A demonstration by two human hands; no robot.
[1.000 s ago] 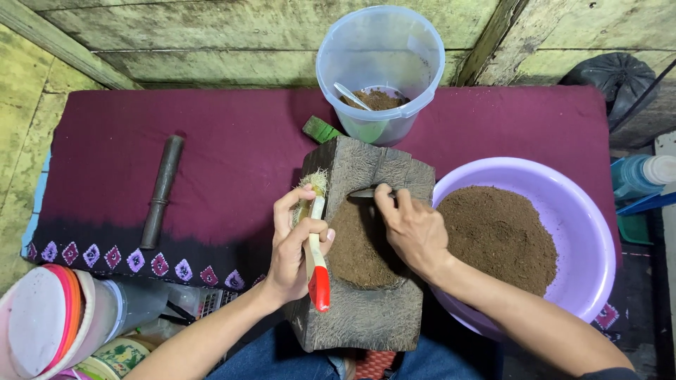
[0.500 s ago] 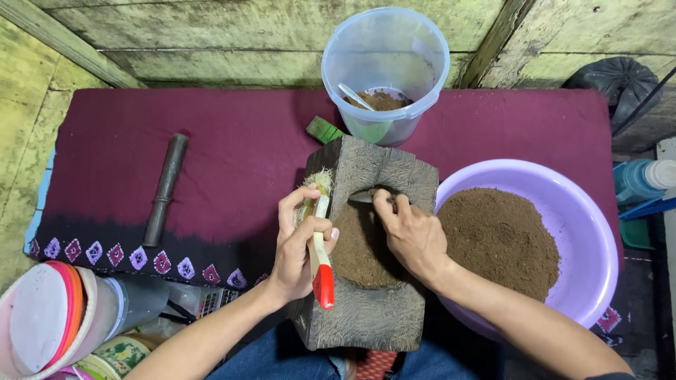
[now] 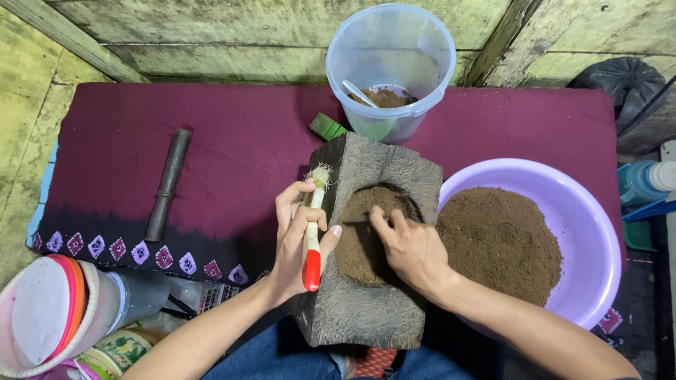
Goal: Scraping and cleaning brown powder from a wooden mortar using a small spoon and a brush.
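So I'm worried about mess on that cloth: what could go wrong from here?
The wooden mortar sits tilted at the table edge over the person's lap; it could slip. The right hand digs in the brown powder, which might spill onto the maroon cloth rather than the purple basin. The brush in the left hand could flick powder.

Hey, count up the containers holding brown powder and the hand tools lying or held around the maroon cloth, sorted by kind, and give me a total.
Wooden mortar block with powder: 1
Lilac basin of powder: 1
Clear bucket with powder and a spoon: 1
Brush, in the left hand: 1
Dark pestle on the cloth: 1
Total: 5, the spoon not counted. The right hand presses into the mortar's powder.
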